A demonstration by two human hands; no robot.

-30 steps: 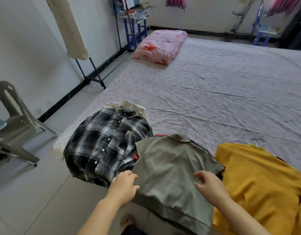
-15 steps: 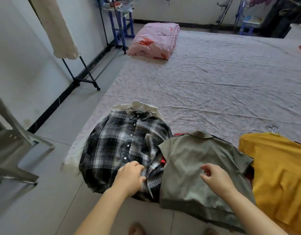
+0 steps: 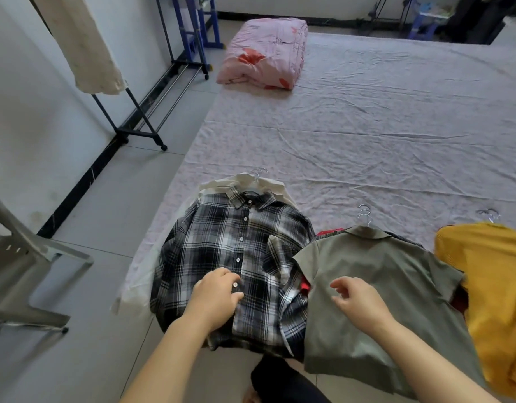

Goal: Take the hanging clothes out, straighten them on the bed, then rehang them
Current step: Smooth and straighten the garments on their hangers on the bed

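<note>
The straightening step is in hand: the clothes are off the rail and lie in a row along the near edge of the bed (image 3: 367, 126), each on its hanger. The plaid shirt (image 3: 222, 242) lies face up on a cream garment (image 3: 242, 181), its hem hanging over the bed's edge and its hanger hook (image 3: 258, 171) pointing away from the person. The left hand (image 3: 216, 298) rests on the shirt's button placket low down, fingers curled into the cloth as if pinching it beside a button. The right hand (image 3: 358, 301) hovers just right of the plaid shirt, over the olive shirt (image 3: 382, 271) whose sleeve overlaps the plaid shirt's right side; its fingers are loosely curled and hold nothing. A yellow garment (image 3: 492, 271) lies farther right again. The next move probably calls for the right hand to join on the plaid shirt, pull the front flat, tug the bunched right sleeve out from under the olive one, then lift it by the hook toward the clothes rack (image 3: 140, 117), standing well beyond the plaid shirt to its left.
</note>
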